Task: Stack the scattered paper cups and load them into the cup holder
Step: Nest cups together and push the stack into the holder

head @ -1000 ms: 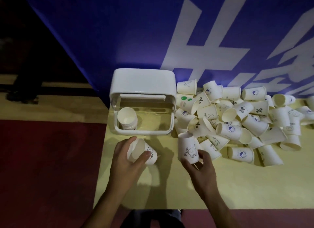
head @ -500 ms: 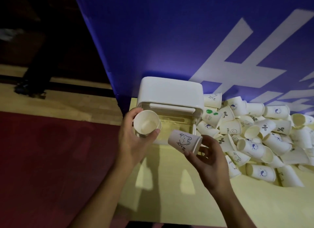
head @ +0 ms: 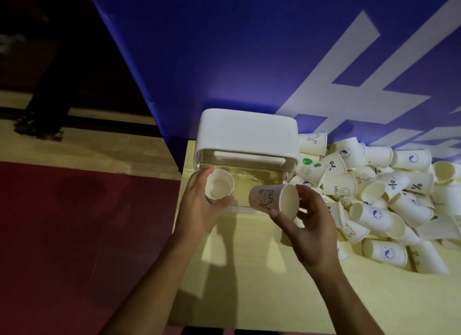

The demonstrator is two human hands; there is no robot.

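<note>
Two cups held in front of the cup holder (head: 249,137), ready to nest
Our left hand (head: 199,207) curls its grip round a plain cup (head: 219,188), mouth up toward us and long axis near vertical, so it can receive the next one. Our right hand (head: 311,225) pinches the bear cup (head: 272,198) near its rim between thumb and fingertips. That cup lies sideways, long axis roughly level, base pointing left at the plain cup, mouth opening right toward the palm. We judge the base leads so it can slide in. Both hang above the bench (head: 274,284), and the pile of loose cups (head: 389,197) lies to the right
</note>
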